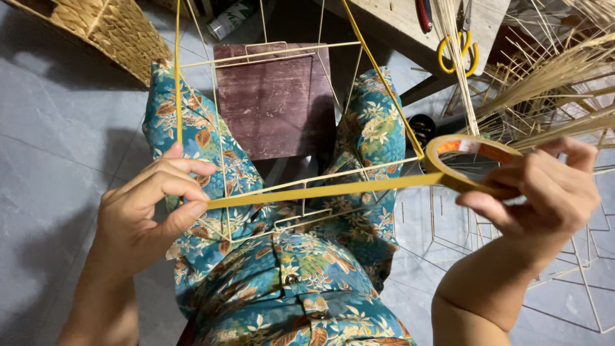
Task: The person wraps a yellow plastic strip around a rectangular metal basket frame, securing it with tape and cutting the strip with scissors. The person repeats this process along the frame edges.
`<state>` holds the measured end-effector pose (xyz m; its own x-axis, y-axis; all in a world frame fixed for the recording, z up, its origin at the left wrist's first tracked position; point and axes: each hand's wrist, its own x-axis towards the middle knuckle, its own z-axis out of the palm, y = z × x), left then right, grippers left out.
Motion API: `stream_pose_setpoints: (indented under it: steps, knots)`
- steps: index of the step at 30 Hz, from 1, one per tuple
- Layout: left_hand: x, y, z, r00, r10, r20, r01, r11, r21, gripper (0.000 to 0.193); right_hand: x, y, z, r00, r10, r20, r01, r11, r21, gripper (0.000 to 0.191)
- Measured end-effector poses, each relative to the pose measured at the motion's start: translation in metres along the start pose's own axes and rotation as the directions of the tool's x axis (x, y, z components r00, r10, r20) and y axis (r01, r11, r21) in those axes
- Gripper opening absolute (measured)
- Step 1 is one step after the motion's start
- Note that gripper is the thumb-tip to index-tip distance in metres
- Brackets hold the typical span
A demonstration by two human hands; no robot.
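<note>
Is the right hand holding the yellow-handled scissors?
No, the right hand holds a tape roll; the scissors lie on the wooden table.

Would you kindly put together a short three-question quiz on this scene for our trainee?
1. True or false: the right hand holds a roll of tape.
2. What does the left hand pinch? A) scissors B) the free end of the tape strip C) a woven basket
3. Fill in: the yellow-handled scissors lie on the wooden ____ at upper right.

Key
1. True.
2. B: the strip runs taut from the roll to the left hand, across the wire frame on the lap.
3. Table.
</note>
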<state>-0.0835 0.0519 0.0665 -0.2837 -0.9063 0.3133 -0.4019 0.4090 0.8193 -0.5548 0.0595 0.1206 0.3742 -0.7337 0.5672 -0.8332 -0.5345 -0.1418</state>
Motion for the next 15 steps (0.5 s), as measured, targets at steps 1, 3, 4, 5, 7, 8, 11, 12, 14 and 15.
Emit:
stream_pose_setpoints:
  steps: [1,3,4,5,7,8,11,12,14,15]
  knots:
    - [0.000,0.000,0.000,1.000,0.002,-0.006,-0.002,1.000,-0.004,0.010,0.001,0.004,0.004,1.000,-0.004,0.013,0.004,1.000,-0.022,0.055]
    - [-0.001,0.000,0.001,1.000,0.001,-0.020,-0.002,1.000,-0.010,0.010,0.000,0.006,0.012,1.000,0.022,0.012,-0.022,0.999,-0.030,0.054]
    - [-0.001,-0.001,0.001,1.000,0.000,-0.023,0.000,1.000,-0.015,0.009,0.000,0.008,0.017,0.999,0.035,0.012,-0.035,0.999,-0.028,0.054]
    - [-0.001,-0.001,0.001,1.000,0.000,-0.025,-0.001,1.000,-0.019,0.008,0.001,0.009,0.021,0.999,0.048,0.010,-0.048,0.999,-0.015,0.055]
    - [-0.002,-0.001,0.001,1.000,-0.004,-0.026,0.003,1.000,-0.030,0.008,0.001,0.011,0.025,0.996,0.088,0.011,-0.088,0.996,0.008,0.056]
    - [-0.002,-0.001,0.001,1.000,-0.010,-0.023,0.009,0.999,-0.037,0.008,0.001,0.011,0.028,0.993,0.115,0.016,-0.116,0.993,0.016,0.055]
    - [-0.001,0.001,0.003,0.999,-0.026,-0.020,0.025,0.999,-0.044,0.007,0.003,0.014,0.034,0.994,0.111,0.010,-0.111,0.994,0.006,0.053]
    - [0.000,0.001,0.004,0.999,-0.030,-0.022,0.029,0.999,-0.042,0.006,0.003,0.014,0.036,0.994,0.110,0.006,-0.110,0.994,0.009,0.052]
    - [0.003,0.002,0.008,0.997,-0.038,-0.071,0.029,0.992,-0.119,0.008,0.005,0.011,0.040,0.992,0.127,0.004,-0.127,0.992,0.027,0.048]
    - [0.003,0.003,0.011,0.994,-0.049,-0.096,0.034,0.987,-0.155,0.011,0.006,0.007,0.042,0.990,0.139,0.020,-0.140,0.989,0.038,0.042]
